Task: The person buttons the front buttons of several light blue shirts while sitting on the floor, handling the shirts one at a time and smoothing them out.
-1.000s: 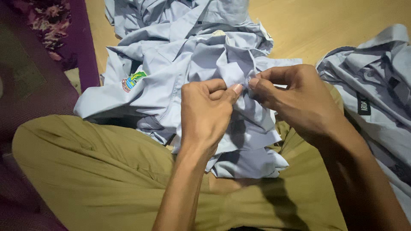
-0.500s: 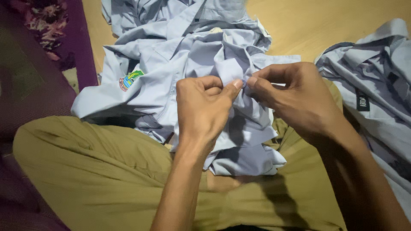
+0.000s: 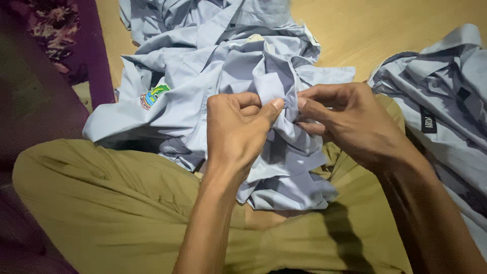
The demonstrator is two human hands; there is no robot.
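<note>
A crumpled light blue shirt (image 3: 203, 71) with a colourful sleeve badge (image 3: 153, 95) lies across my lap and the floor. My left hand (image 3: 236, 132) pinches a raised fold of its fabric between thumb and fingers. My right hand (image 3: 345, 119) grips the same fold from the other side, fingertips almost touching the left thumb. Whatever sits between the fingertips is hidden by the cloth.
My legs in olive trousers (image 3: 101, 203) fill the lower view. A second light blue shirt (image 3: 446, 101) with a dark label lies at the right. A wooden floor (image 3: 380, 30) shows behind, and purple patterned fabric (image 3: 56, 50) lies at the left.
Both hands stay on the same fold; the shirt and hands shifted slightly in the view, and the fingers have worked a little at the pinched cloth.
</note>
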